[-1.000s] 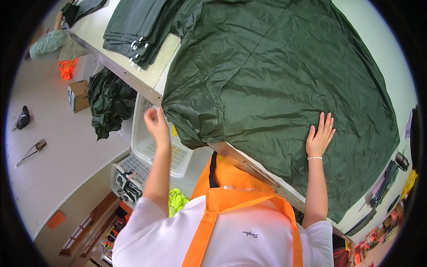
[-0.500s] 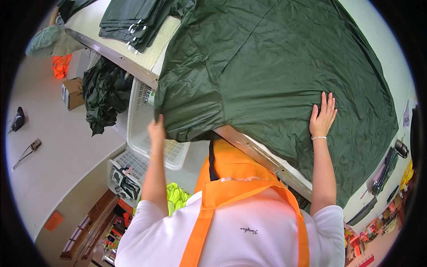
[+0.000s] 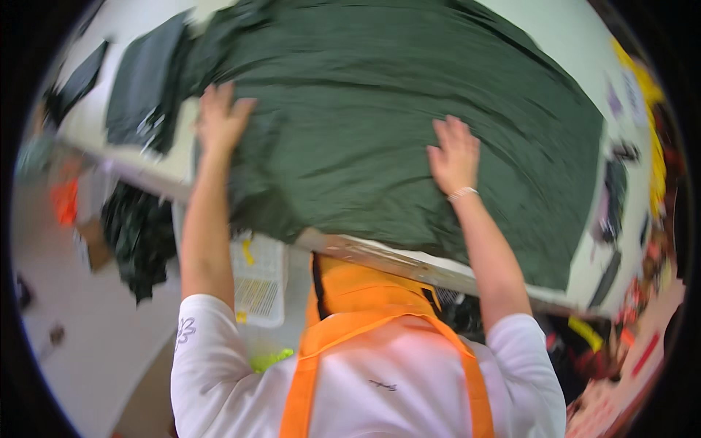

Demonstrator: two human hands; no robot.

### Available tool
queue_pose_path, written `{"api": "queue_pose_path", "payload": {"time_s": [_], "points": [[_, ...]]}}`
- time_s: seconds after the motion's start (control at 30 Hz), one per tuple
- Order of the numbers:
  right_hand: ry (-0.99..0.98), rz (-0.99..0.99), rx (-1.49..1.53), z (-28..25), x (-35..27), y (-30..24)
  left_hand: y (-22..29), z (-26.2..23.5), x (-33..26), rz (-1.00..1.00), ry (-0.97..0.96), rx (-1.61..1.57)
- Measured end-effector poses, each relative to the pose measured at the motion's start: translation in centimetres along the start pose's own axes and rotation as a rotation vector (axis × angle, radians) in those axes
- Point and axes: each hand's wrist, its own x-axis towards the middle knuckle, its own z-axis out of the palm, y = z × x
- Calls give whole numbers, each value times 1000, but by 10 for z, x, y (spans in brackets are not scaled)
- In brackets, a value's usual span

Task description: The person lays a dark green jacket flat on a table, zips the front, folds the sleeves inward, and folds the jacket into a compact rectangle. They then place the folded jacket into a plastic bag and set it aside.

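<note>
A large sheet of thin dark green fabric (image 3: 350,139), perhaps part of a garment, covers most of the table and hangs a little over its near edge. On the fabric's left side lies my left hand (image 3: 221,120), open, thumb spread from the fingers. My right hand (image 3: 456,155), a pale bracelet at its wrist, rests flat on the fabric right of the middle, its fingers stretched out. Light wrinkles run across the fabric between and beyond both hands. Neither hand grips anything.
Left of the fabric lies a stack of folded dark green pieces (image 3: 150,80). Below the table's front edge (image 3: 394,257) stand a white plastic basket (image 3: 272,292) and a dark green heap (image 3: 139,233). Small dark tools (image 3: 612,197) lie along the right edge.
My left hand has let go of the fabric's hanging left edge and moved up onto the tabletop. The fabric lies flatter there. My right hand still lies flat on it; the view has shifted.
</note>
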Motion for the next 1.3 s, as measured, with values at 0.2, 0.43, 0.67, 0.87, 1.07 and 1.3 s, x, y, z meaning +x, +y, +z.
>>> {"api": "queue_pose_path", "payload": {"time_s": [0.2, 0.43, 0.67, 0.87, 1.07, 1.3], "points": [[10, 14, 360, -21, -26, 30, -32, 47, 15, -183, 89, -135], [-167, 404, -176, -82, -238, 132, 14, -14, -116, -230, 50, 115], [-263, 575, -182, -74, -272, 146, 48, -11, -147, 45, 119, 203], [-315, 554, -189, -82, -266, 153, 52, -13, -147, 31, 80, 284], [-337, 528, -95, -85, -272, 162, 42, -3, -149, -32, 111, 106], [-458, 420, 94, -156, -341, 198, -5, -46, -194, -433, 469, -276]]}}
